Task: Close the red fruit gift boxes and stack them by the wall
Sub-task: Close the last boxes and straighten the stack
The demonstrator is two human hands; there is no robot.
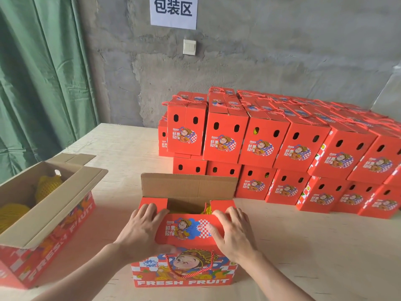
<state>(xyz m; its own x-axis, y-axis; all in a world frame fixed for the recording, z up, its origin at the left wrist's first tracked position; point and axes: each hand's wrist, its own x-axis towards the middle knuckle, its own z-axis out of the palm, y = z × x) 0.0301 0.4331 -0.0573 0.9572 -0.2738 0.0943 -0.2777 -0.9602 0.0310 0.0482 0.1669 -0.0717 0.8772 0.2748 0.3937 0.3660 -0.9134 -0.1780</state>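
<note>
The stack of closed red gift boxes (282,148) is running off the right edge of the frame, its far rows blurring together by the wall. At lower left, an open gift box (50,216) is being cut off by the frame edge. At lower centre, the half-closed gift box (184,276) is sitting on the table (314,246). The left hand (141,229) and right hand (232,231) are pressing its front flap (184,230) down with spread fingers, covering the flap's corners. Netted yellow fruit (206,210) is barely showing through the gap.

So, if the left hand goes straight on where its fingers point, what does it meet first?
Probably the upright brown cardboard back flap of the red fruit gift box under the left hand; depth is unclear.
</note>
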